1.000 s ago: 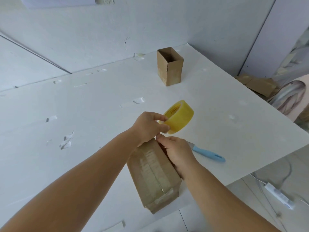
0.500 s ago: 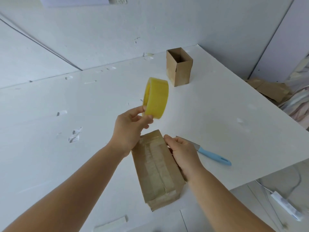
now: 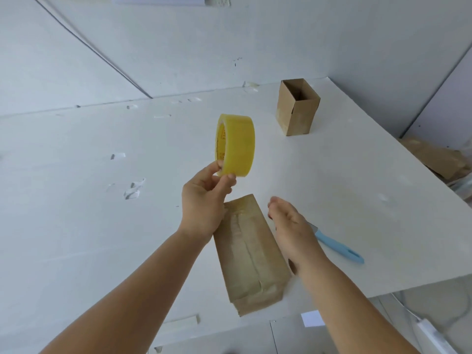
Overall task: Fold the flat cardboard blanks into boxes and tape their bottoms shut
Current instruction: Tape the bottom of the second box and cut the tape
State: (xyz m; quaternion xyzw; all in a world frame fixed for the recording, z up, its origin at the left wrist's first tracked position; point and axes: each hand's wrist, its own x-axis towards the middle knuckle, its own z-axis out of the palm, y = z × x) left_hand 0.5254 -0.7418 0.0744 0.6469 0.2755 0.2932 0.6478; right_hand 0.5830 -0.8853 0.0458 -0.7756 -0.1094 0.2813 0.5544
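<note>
White walls meet in a corner behind a big white table (image 3: 76,226), and the tabletop has a bunch of little scraps of clear tape (image 3: 134,190) stuck to it, mostly toward the left side, plus a longer strip (image 3: 182,321) down at the near edge. Left hand (image 3: 204,200) is up off the table pinching a yellow roll of tape (image 3: 236,146) by its bottom rim, thumb on one side and fingertips on the other, with the roll standing on edge so you see the printed inner core on its left. Right hand (image 3: 290,223) isn't holding anything, fingers relaxed and spread a bit, hovering just beside the right side of a folded cardboard box (image 3: 251,254); can't tell if it's actually touching the cardboard or not. That box lies on its side near the near edge of the table, between the two forearms, with shiny tape running lengthwise down its middle seam and over the end facing the camera. Just to the right of it, partly hidden under the right hand, there's a knife with a light blue handle (image 3: 339,247) lying flat, handle pointing toward the right edge. Way back near the far right corner of the table, a second cardboard box (image 3: 297,108) stands upright with its top open. Off the table past the right edge, some brown cardboard blanks (image 3: 434,159) are piled up.
</note>
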